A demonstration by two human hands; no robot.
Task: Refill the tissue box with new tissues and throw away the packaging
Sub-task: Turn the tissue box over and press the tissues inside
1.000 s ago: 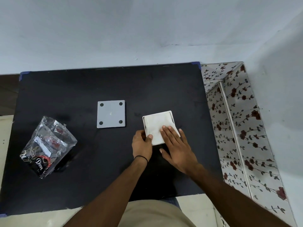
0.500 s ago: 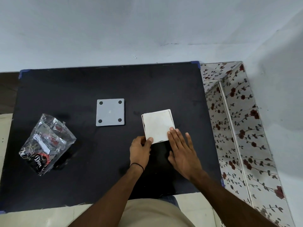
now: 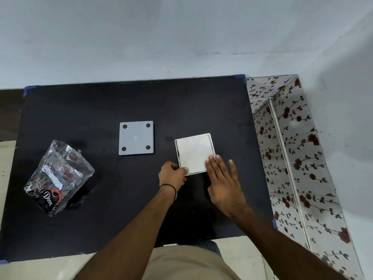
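Your left grip (image 3: 173, 174) pinches the lower-left corner of the white tissue box (image 3: 195, 153), thumb on its top edge; your right grip (image 3: 224, 182) is spread wide and flat, fingertips (image 3: 211, 158) resting on the box's lower-right corner. The box sits right of centre on the black tabletop (image 3: 101, 219), open side up and filled white. The grey lid (image 3: 136, 137) lies apart to its upper left, the crumpled clear packaging (image 3: 58, 176) at far left.

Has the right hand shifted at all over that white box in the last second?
Yes. The right hand has slid back toward the person, off most of the white box; only its fingertips now rest on the near right corner.
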